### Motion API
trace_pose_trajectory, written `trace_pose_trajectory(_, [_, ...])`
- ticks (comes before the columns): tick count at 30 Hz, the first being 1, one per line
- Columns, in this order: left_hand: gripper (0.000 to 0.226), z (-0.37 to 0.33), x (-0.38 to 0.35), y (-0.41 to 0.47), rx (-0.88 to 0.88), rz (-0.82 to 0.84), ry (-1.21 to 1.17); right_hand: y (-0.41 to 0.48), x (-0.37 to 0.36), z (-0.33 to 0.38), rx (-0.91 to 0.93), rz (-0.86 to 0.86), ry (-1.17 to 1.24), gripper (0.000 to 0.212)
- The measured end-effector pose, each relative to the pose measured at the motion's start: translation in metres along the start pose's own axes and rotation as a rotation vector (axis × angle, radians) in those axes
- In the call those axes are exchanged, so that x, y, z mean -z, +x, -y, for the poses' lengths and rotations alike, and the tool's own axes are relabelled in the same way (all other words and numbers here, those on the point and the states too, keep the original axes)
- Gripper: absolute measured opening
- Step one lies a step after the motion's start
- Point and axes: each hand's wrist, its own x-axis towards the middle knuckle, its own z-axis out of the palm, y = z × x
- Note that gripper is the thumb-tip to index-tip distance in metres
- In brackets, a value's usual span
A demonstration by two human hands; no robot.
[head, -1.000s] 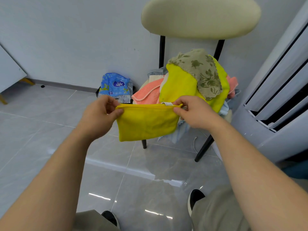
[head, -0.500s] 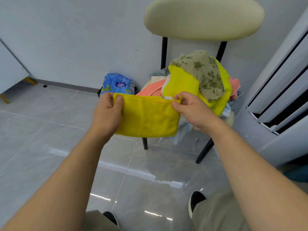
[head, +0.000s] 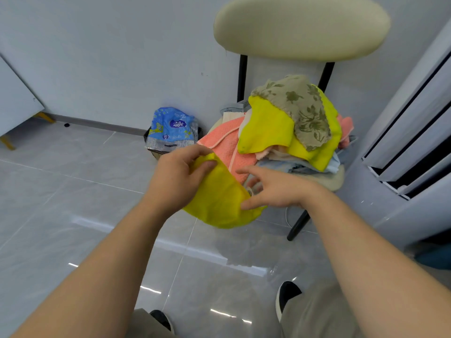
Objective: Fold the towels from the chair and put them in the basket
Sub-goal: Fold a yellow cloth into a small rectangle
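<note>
My left hand [head: 178,176] pinches the top corner of a folded yellow towel [head: 219,201], which hangs in the air in front of the chair [head: 300,28]. My right hand [head: 271,189] is beside the towel's right edge with fingers spread; its thumb touches the lower part of the cloth. On the chair seat lies a pile of towels: a pink one [head: 224,145], a yellow one [head: 268,125], an olive floral one [head: 302,106] on top and pale blue cloth [head: 292,164] underneath. The basket is not in view.
A blue plastic pack [head: 170,128] sits in a dark bin on the floor against the wall, left of the chair. A tall white unit [head: 419,123] stands at the right. Grey tiled floor [head: 61,191] stretches to the left. My shoes [head: 286,298] are below.
My right hand has let go of the towel's top edge and opened its fingers. The towel, held stretched flat between both hands before, now hangs slanted from my left hand, lower down.
</note>
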Motion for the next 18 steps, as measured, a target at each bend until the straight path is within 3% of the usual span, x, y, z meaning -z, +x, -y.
trace_pose_trajectory(4, [0.011, -0.003, -0.011, -0.005, -0.113, 0.15, 0.086, 0.001, -0.01, 0.016, 0.231, -0.199, 0.1, 0.05])
trace_pose_trajectory(7, [0.016, -0.006, -0.015, -0.005, -0.078, 0.165, 0.097, 0.009, -0.011, 0.019, 0.28, -0.355, 0.194, 0.025])
trace_pose_trajectory(10, [0.028, -0.005, -0.016, -0.005, -0.026, 0.154, 0.072, 0.013, -0.012, 0.018, 0.308, -0.367, 0.207, 0.01])
trace_pose_trajectory(18, [0.044, -0.002, -0.011, -0.004, 0.039, 0.345, 0.073, 0.012, -0.005, 0.012, 0.28, -0.567, 0.069, 0.005])
